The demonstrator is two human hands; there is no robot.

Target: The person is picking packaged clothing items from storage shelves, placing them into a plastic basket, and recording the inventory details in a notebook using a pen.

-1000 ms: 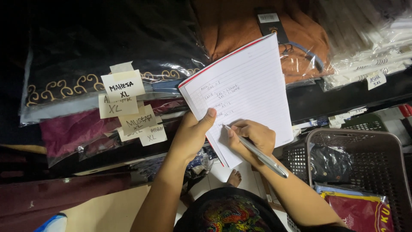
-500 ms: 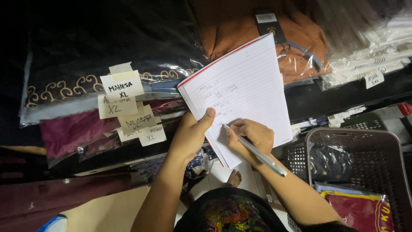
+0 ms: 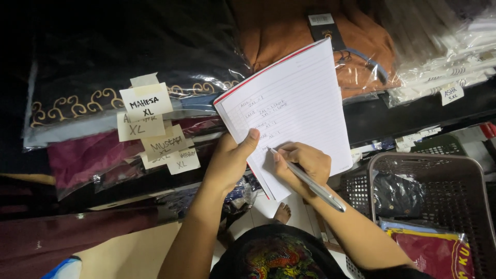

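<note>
The white ruled paper notebook (image 3: 292, 111) stands tilted before the shelves of bagged garments, long axis running up and right; my left hand (image 3: 232, 160) grips its lower left edge, thumb pressed on the page; my right hand (image 3: 302, 165) fingers pinch a slim silver pen (image 3: 310, 181), tip touching the page's lower lines.

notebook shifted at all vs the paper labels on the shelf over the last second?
No. The notebook keeps its place: its left corner sits the same way right of the taped paper labels, with the left hand holding it.
</note>
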